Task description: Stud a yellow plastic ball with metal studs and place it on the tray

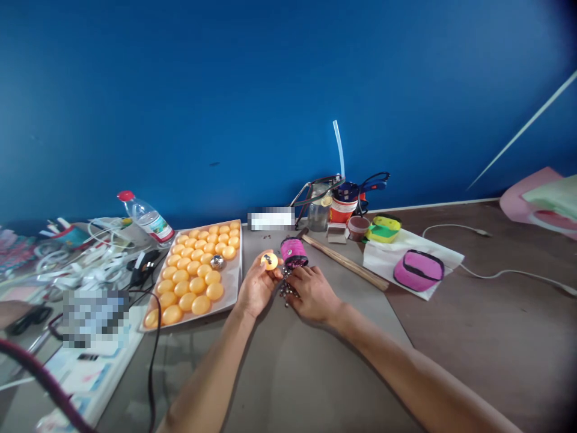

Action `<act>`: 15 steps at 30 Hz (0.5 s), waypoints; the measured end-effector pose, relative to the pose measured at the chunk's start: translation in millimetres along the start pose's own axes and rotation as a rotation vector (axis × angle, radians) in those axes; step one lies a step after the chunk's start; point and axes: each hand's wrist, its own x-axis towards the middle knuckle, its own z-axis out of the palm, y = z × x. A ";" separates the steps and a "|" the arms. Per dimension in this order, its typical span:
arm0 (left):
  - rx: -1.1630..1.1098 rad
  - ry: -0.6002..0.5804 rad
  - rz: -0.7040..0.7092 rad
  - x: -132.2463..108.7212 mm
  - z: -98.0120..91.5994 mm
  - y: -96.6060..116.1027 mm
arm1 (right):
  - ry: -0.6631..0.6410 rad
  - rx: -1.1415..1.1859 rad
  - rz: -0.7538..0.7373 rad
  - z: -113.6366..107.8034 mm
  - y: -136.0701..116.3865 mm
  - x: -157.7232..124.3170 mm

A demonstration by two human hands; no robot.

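Note:
My left hand (256, 290) holds an orange ball (269, 261) between its fingers, with small dark spots on the side that shows. My right hand (315, 293) rests on the grey mat, its fingertips at a pile of small shiny beads (286, 287). Whether it grips any bead is hidden. Just behind the beads lies a small magenta pouch (294, 252) with black trim, its opening towards the pile. Left of my hands, a white tray (233, 279) bears several rows of orange balls (197, 284) and one silvery ball (217, 261).
A wooden-handled tool (345, 261) lies right of the pouch. Farther right, a second magenta pouch (419, 270) and a yellow-green case (384, 229) sit on white paper (376, 257). Behind stand a jar (319, 210) and an orange cup (342, 210). Cables and a bottle (151, 222) crowd the left.

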 end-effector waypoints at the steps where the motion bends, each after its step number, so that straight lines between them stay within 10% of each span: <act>1: -0.002 -0.001 -0.004 -0.2 0.2 -0.2 | -0.012 -0.009 0.003 0.4 0.0 -0.2; 15: -0.010 0.013 -0.049 -0.8 0.4 -1.2 | 0.004 -0.059 0.033 4.7 6.1 2.1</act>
